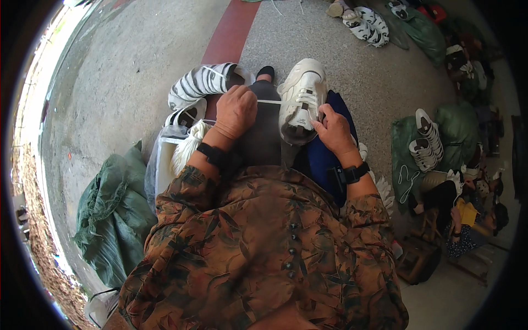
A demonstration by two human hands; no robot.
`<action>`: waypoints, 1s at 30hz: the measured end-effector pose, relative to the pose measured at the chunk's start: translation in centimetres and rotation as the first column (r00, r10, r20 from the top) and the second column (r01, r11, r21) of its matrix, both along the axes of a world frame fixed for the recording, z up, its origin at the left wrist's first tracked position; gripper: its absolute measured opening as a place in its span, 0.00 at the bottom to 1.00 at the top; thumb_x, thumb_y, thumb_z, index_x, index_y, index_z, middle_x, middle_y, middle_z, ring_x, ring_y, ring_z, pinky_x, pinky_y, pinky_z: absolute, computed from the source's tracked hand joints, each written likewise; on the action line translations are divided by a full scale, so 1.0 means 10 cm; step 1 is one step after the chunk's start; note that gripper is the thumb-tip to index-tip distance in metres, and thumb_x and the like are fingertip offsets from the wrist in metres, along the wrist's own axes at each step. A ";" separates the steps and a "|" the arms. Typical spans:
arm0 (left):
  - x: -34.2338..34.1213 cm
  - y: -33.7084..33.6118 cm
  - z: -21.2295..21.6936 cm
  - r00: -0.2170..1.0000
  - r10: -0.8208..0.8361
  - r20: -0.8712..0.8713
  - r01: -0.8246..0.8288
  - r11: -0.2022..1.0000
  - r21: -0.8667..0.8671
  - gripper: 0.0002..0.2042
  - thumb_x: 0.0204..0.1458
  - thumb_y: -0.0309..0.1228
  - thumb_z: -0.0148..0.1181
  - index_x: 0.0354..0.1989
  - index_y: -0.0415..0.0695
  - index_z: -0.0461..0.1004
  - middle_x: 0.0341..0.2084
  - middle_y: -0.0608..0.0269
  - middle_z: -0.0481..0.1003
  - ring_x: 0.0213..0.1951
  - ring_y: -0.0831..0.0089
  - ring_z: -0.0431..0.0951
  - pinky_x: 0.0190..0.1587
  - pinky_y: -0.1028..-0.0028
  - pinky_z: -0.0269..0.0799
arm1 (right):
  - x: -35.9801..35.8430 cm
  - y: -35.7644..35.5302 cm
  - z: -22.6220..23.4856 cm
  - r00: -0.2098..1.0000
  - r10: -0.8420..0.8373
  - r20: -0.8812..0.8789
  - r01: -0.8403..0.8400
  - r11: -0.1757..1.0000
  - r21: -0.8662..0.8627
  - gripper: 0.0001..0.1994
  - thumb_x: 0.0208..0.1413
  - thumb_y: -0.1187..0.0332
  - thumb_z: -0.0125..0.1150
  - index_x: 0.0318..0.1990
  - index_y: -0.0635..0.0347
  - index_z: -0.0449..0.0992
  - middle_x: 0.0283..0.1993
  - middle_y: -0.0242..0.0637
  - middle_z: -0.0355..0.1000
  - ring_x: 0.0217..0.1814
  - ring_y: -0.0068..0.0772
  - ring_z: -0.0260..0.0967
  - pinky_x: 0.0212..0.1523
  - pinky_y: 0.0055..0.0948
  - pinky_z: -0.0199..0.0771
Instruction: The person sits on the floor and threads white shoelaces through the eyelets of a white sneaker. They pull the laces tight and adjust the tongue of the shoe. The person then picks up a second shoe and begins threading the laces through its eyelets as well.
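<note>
The person sits on the concrete floor [126, 82] with a white sneaker [301, 99] resting on the lap, its toe pointing away from the body. The left hand [235, 111] is closed in a fist around the end of a white shoelace [269, 102] and holds it out to the left, so the lace runs tight from the fist across to the eyelets of the shoe. The right hand [333, 129] presses on the right side of the sneaker near its opening, with the fingers curled on the edge; I cannot tell if it pinches the other lace end or only steadies the shoe. The two hands are apart, one on each side of the sneaker.

I judge that the lacing is in progress: some crossings already show on the tongue, and the step now is to draw the lace through one eyelet. The next move probably calls for a firm hold on the shoe while the lace tip is guided into the following hole, without twisting.

Just beside the left knee lie a striped sneaker [201, 82] and a bundle of white laces [187, 146] in a clear plastic bag [159, 159]. A green sack [113, 214] lies further left. More white sneakers [424, 140] rest on another green sack at the right.
</note>
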State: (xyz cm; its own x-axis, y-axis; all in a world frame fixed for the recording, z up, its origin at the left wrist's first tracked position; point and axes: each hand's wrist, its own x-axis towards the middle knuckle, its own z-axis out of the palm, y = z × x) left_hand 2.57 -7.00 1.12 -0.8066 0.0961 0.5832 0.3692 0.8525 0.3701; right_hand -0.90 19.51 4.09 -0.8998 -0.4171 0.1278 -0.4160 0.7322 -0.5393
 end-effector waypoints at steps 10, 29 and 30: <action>-0.37 0.53 -0.17 0.909 -0.339 0.244 0.317 0.940 0.124 0.05 0.40 0.27 0.58 0.28 0.45 0.71 0.28 0.61 0.72 0.34 0.61 0.75 0.36 0.66 0.71 | -0.27 0.31 0.19 0.911 0.242 -0.334 -0.184 0.963 0.196 0.08 0.51 0.70 0.57 0.23 0.58 0.66 0.16 0.42 0.63 0.19 0.46 0.64 0.20 0.39 0.63; 0.10 -0.92 -0.23 0.818 -0.126 0.561 -0.077 0.943 0.324 0.01 0.46 0.23 0.60 0.27 0.39 0.76 0.20 0.63 0.76 0.25 0.79 0.73 0.31 0.76 0.70 | 0.21 1.63 -0.25 0.959 0.009 -0.282 0.028 0.992 0.126 0.04 0.54 0.73 0.53 0.35 0.60 0.74 0.23 0.48 0.68 0.26 0.54 0.67 0.25 0.40 0.67; 0.19 -1.07 -0.32 0.813 -0.141 0.565 -0.089 0.929 0.360 0.02 0.46 0.23 0.59 0.27 0.38 0.76 0.21 0.64 0.76 0.25 0.80 0.74 0.31 0.76 0.70 | 0.25 1.77 -0.29 0.964 -0.072 -0.255 0.087 0.995 0.050 0.05 0.54 0.73 0.53 0.35 0.62 0.74 0.24 0.49 0.69 0.26 0.52 0.68 0.27 0.39 0.68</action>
